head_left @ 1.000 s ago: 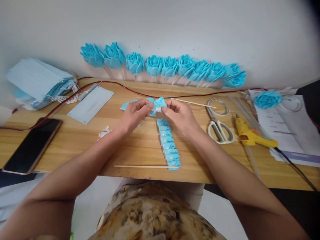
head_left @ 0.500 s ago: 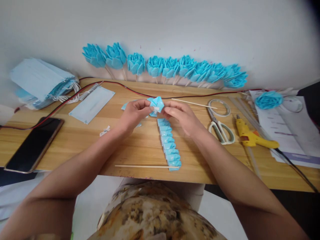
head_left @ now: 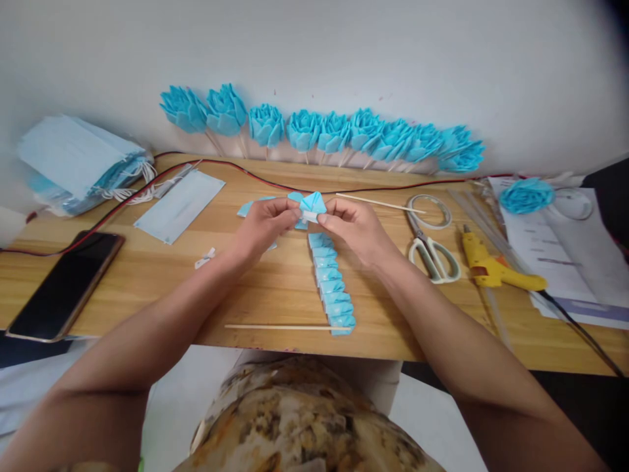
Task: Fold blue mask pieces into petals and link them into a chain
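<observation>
Between my two hands is a small folded blue petal with a pale band along its lower edge. My left hand pinches its left side between thumb and fingers. At its right side my right hand is closed on it in the same way. Just below, a row of overlapping folded blue petals runs toward the table's front edge. A thin wooden stick lies across the row's near end. Loose blue pieces lie partly hidden behind my left hand.
Blue flowers on sticks lean along the wall. Scissors, a tape roll and a yellow glue gun lie right. Left are a phone, a flat mask and a mask stack. A cable crosses behind.
The folded petal has turned a little, and its pale lower edge now shows as a band. My right thumb has shifted onto that edge. The things on the table stay in place.
</observation>
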### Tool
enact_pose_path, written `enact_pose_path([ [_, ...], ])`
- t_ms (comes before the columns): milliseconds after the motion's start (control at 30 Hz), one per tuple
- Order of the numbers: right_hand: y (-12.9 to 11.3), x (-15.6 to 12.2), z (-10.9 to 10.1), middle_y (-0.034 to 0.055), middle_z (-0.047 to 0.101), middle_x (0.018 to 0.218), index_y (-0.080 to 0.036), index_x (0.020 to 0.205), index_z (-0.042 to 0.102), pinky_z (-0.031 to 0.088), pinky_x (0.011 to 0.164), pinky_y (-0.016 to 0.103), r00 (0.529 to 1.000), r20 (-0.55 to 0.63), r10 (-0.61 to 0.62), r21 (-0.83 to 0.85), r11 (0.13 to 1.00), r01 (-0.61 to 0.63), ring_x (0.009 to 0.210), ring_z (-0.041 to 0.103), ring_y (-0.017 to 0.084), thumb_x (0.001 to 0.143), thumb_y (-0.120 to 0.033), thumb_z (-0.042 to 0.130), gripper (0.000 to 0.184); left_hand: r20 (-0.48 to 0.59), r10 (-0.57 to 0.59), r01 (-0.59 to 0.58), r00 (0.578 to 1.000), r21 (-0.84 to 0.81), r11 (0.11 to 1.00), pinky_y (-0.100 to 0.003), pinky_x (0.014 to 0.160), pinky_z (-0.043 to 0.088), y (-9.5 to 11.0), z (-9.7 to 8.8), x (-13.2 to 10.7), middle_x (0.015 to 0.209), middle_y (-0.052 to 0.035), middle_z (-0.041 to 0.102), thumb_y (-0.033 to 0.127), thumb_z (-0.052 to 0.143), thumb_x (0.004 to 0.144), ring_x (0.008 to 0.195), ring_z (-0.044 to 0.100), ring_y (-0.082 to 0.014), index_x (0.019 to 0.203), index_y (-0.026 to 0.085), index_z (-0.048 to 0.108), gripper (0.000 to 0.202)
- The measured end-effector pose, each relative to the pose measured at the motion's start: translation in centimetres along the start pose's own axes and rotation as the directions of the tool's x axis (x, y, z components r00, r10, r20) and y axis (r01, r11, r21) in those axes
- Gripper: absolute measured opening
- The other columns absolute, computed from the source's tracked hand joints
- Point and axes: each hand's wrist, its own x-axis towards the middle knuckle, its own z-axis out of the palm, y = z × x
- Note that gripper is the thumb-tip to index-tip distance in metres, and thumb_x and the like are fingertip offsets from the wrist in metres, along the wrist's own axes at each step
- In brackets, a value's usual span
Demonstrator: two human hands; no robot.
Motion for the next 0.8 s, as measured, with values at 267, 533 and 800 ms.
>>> enact_pose_path([
  [267,0.2,0.1,0.6,-0.0048,0.049,0.061,-0.02,0.067,0.056,0.032,0.057,0.026,0.997,-0.082,0.007,0.031,1.0,-0.004,0.059,0.041,0.01,0.074,-0.036,0.07,0.022,-0.183,0.34,-0.272,0.923,0.314,0.909,-0.024,0.056,0.035,0.8,1.3,-1.2,0.063,0.0014,0.056,0.027,0.063,0.083,0.058,0.044,-0.01,0.073,0.017,0.063,0.014],
  [533,0.5,-0.1,0.8,-0.0048,0.047,0.062,-0.02,0.07,0.059,0.03,0.055,0.026,0.996,-0.084,-0.036,-0.024,0.999,0.035,0.059,0.038,0.009,0.075,-0.041,0.072,0.025,-0.137,0.375,-0.275,0.917,0.462,0.843,-0.026,0.057,0.032,-0.8,1.4,-1.0,0.062,0.0024,0.053,0.025,0.065,0.084,0.056,0.044,-0.0108,0.086,0.02,0.073,0.01],
  [800,0.4,-0.4,0.9,-0.0037,0.05,0.063,-0.019,0.071,0.061,0.033,0.057,0.026,0.989,-0.106,-0.105,-0.136,0.987,0.091,0.06,0.041,0.01,0.079,-0.033,0.067,0.018,-0.104,0.434,-0.311,0.895,0.553,0.773,-0.029,0.062,0.033,-0.8,1.1,-0.9,0.064,-0.0002,0.059,0.029,0.066,0.086,0.059,0.047,-0.0134,0.087,0.022,0.077,0.012],
])
